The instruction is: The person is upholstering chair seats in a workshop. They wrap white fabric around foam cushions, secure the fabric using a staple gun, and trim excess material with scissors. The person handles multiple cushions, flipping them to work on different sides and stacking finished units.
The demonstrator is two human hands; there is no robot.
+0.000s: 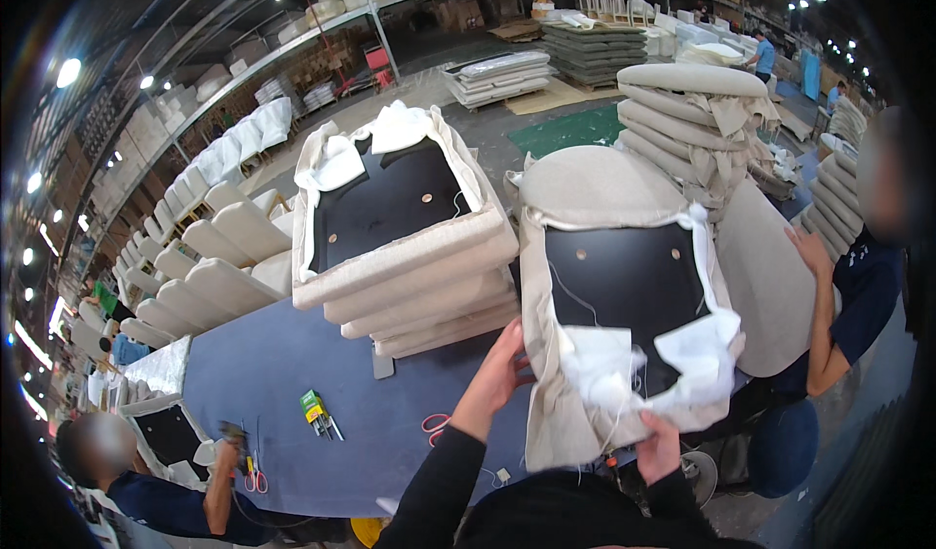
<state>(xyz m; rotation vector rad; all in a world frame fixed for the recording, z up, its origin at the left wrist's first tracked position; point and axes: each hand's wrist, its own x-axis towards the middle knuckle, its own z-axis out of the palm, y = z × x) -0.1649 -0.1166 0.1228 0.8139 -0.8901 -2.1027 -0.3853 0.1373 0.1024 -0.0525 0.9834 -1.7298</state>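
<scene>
An upholstered chair seat (624, 286) faces me with its underside up: a black board with two small holes, beige fabric round its edges and a loose white thread. White wadding (597, 362) bunches at its near corners. My left hand (495, 381) grips the seat's left side, its fingertips partly hidden behind the fabric. At the near edge, my right hand (660, 448) holds the fabric with the thumb on top and the fingers underneath. Left of my left forearm, red-handled scissors (435, 428) lie on the blue table (390, 451).
A stack of beige seats (409, 256) stands on the table ahead, left of centre. Another stack (682, 120) rises at the back right. A small green-yellow box (314, 411) and more scissors (255, 475) lie leftward. Co-workers are at the left and right, one touching a beige panel (765, 276).
</scene>
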